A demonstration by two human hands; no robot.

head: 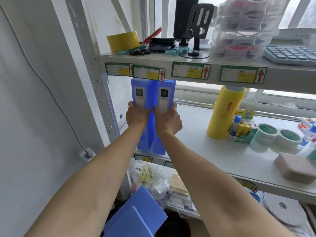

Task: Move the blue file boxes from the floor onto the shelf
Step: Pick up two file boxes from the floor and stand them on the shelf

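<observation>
Gripping two upright blue file boxes (153,115), left hand (136,115), right hand (168,120); yellow tape rolls (222,113) well right.

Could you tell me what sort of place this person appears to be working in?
Probably an office supply or stationery storeroom: a labelled metal shelf holds yellow tape rolls, glue sticks and a calculator, while both hands set blue file boxes upright on it.

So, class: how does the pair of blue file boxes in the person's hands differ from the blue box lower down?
The held file boxes stand upright at the middle shelf; the lower blue box lies tilted below it. The held ones show white spine labels; the lower one shows none. The left hand and right hand grip the pair; nothing touches the lower one. All are blue.
</observation>
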